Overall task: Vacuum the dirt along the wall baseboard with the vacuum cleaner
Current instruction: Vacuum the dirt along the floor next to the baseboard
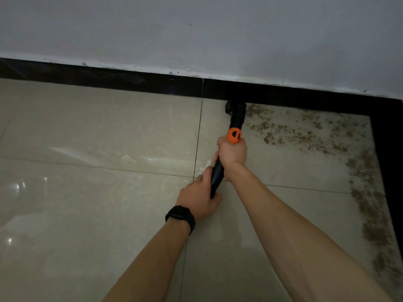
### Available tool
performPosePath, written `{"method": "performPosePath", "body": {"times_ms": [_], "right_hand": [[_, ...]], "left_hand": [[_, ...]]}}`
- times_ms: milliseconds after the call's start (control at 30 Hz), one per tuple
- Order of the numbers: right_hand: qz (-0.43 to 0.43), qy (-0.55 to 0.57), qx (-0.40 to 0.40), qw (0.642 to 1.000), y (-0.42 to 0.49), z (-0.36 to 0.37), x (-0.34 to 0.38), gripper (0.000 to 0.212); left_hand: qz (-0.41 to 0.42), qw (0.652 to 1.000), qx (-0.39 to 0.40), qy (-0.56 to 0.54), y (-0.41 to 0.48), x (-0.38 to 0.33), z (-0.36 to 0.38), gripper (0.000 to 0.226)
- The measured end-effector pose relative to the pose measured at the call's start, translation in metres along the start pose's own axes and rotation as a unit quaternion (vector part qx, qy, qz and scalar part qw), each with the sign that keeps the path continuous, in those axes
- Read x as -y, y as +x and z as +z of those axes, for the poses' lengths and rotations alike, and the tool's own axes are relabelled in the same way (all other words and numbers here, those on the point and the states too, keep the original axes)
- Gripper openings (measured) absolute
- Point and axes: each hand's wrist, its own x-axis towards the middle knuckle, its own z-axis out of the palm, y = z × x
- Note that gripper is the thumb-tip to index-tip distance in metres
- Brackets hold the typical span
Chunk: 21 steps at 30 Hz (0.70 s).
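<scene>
Two bare forearms reach forward over the tiled floor [87,138]. The left hand [199,198], nearer, wears one black watch [181,215] on the wrist and one ring [200,175], and its fingers are curled round the low end of the single black vacuum tube [218,173]. The right hand [232,153], just beyond it, grips the same tube right below one orange collar [233,135]. The two hands are close together but not touching. Past the collar, the one round brush head [236,110] sits on the floor against the black baseboard [130,80]. Brown dirt [305,131] lies in two bands: one starting right beside the brush along the far baseboard, one running down the right-hand baseboard. Above is the grey wall [196,29].
</scene>
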Motion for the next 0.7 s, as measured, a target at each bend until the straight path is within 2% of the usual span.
{"method": "performPosePath", "body": {"times_ms": [133,333,700], "right_hand": [[-0.010,-0.030,-0.016,0.999,0.002,0.005,0.005,0.017],[0.009,-0.024,-0.023,0.999,-0.011,0.004,0.004,0.021],[0.052,0.083,-0.063,0.993,-0.063,-0.033,-0.044,0.023]], "left_hand": [[-0.043,0.998,-0.003,-0.051,0.004,-0.003,-0.001,0.059],[-0.042,0.996,0.036,-0.063,-0.004,-0.002,-0.011,0.054],[0.033,0.993,0.102,0.054,-0.054,0.012,-0.018,0.061]]}}
